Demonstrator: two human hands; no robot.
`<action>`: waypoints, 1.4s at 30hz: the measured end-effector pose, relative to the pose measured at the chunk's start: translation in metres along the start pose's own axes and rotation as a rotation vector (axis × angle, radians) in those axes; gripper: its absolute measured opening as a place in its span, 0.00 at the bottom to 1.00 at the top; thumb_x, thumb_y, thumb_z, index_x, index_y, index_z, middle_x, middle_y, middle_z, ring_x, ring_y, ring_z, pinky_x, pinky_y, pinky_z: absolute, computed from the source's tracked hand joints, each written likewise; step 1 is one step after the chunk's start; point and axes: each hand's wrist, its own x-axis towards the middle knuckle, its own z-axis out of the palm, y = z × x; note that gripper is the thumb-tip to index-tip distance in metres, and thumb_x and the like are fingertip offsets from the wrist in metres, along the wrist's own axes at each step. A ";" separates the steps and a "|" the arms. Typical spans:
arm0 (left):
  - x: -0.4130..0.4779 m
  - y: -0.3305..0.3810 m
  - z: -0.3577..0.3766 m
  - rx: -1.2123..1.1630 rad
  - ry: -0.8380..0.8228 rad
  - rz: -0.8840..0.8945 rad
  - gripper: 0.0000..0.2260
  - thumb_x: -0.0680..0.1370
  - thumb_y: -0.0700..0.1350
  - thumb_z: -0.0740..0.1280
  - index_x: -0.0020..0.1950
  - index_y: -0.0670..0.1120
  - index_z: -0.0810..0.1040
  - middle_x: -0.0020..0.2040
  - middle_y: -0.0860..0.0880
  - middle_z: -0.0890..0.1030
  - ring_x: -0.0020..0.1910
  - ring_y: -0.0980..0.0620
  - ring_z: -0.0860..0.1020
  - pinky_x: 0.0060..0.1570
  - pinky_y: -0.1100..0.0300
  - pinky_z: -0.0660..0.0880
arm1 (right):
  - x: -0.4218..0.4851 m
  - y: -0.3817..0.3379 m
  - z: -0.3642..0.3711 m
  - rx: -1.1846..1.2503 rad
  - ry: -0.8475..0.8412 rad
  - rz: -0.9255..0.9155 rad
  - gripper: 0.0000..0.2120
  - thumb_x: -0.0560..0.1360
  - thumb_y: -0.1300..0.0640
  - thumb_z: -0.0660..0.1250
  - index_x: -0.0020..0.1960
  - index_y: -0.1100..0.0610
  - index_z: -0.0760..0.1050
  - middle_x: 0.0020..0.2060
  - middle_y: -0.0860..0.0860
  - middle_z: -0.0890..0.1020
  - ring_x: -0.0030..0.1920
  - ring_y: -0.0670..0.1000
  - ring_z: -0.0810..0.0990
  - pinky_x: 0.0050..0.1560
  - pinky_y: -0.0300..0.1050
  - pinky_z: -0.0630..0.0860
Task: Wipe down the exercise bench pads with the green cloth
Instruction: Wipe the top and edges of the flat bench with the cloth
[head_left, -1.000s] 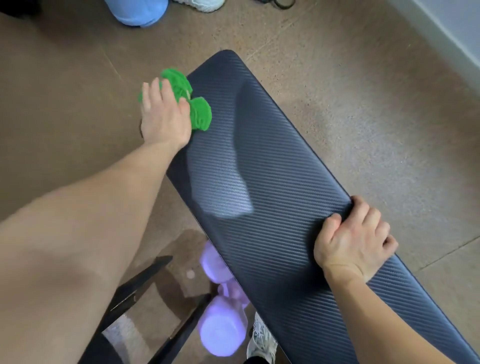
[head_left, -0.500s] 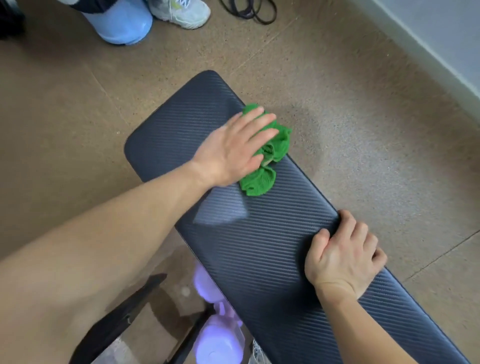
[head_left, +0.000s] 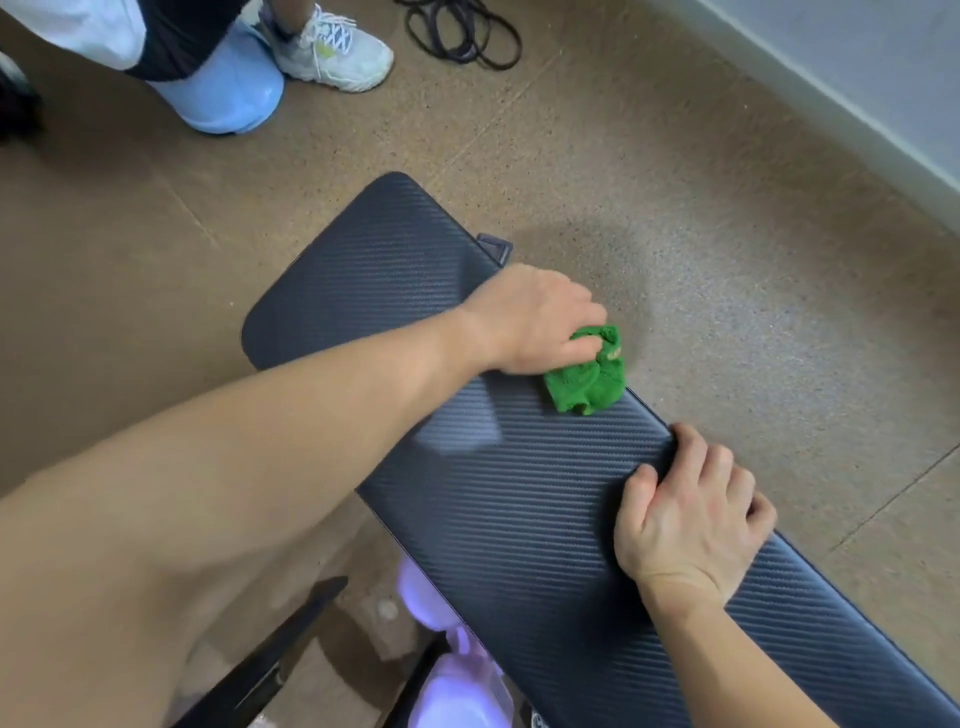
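Observation:
A long black bench pad (head_left: 509, 499) with a carbon-weave texture runs from upper left to lower right. My left hand (head_left: 535, 322) reaches across it and grips the crumpled green cloth (head_left: 589, 374) at the pad's right edge, fingers curled into the cloth. My right hand (head_left: 685, 514) clasps the same right edge lower down, fingers wrapped over the side. A duller smear (head_left: 457, 421) shows on the pad just left of the cloth.
Another person's white sneaker (head_left: 337, 49) and a light blue rounded object (head_left: 228, 93) stand on the brown floor beyond the pad. Black cords (head_left: 462, 31) lie near the top. Purple dumbbells (head_left: 452, 675) and black bench legs (head_left: 270, 660) sit below. A wall skirting (head_left: 852, 104) runs along the right.
My left hand swept the green cloth from the pad's left edge across to its right edge and has curled around it. The right hand kept its hold on the edge.

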 end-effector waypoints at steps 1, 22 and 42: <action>0.004 -0.024 0.000 0.033 -0.019 -0.056 0.18 0.79 0.58 0.54 0.53 0.51 0.79 0.51 0.48 0.82 0.54 0.44 0.80 0.41 0.54 0.70 | 0.000 0.000 0.001 0.005 0.007 0.003 0.24 0.73 0.46 0.54 0.65 0.54 0.70 0.54 0.54 0.76 0.55 0.58 0.72 0.57 0.56 0.65; -0.037 -0.088 0.006 0.002 0.225 -0.383 0.18 0.79 0.51 0.55 0.57 0.43 0.80 0.59 0.44 0.80 0.63 0.43 0.74 0.71 0.49 0.64 | -0.001 -0.001 -0.017 0.124 -0.098 0.056 0.24 0.72 0.47 0.53 0.66 0.52 0.69 0.60 0.53 0.77 0.61 0.56 0.72 0.62 0.57 0.64; -0.137 -0.137 0.063 -0.468 0.396 -1.212 0.19 0.83 0.50 0.51 0.73 0.50 0.64 0.70 0.44 0.71 0.67 0.41 0.71 0.63 0.47 0.67 | 0.127 -0.340 0.012 -0.247 -0.124 -0.998 0.24 0.80 0.44 0.46 0.63 0.51 0.75 0.65 0.55 0.75 0.70 0.60 0.68 0.72 0.62 0.57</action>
